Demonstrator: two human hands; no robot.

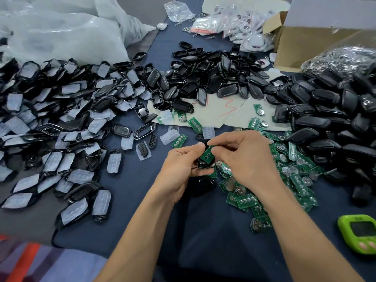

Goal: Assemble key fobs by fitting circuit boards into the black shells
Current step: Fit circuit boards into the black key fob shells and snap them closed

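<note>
Dark blue cloth [130, 180] covers the work surface, which is crowded with parts. The left hand [183, 165] cradles a small black plastic shell [203, 164], with its fingers curled under and round it and the thumb near its upper edge. The right hand [244, 157] pinches a green rectangular circuit board [208, 154] between thumb and forefinger; its other fingers are loosely bent and hold nothing. The board lies tilted across the shell's open face — touching it, but judged not fully seated.

Just right of the shell and below it spreads a heap of loose green boards [295, 176], several with round silver cell holders. Beyond the shell lies a pile of empty black shells [203, 78]. Well to its left is a mound of black housings lined with translucent rubber pads [61, 108], and far to its right a bank of closed black fobs [325, 119].

Hazards from this position:
- **Pressing while askew:** pressure on the tilted board could wedge a corner against the shell wall and flex or crack the board.
- **Wrong orientation:** a board turned end for end would miss the shell's locating features, which cannot be made out here.
- **Loosened pinch:** the board could slip — and become mixed with the identical pieces in the nearby heap.
</note>
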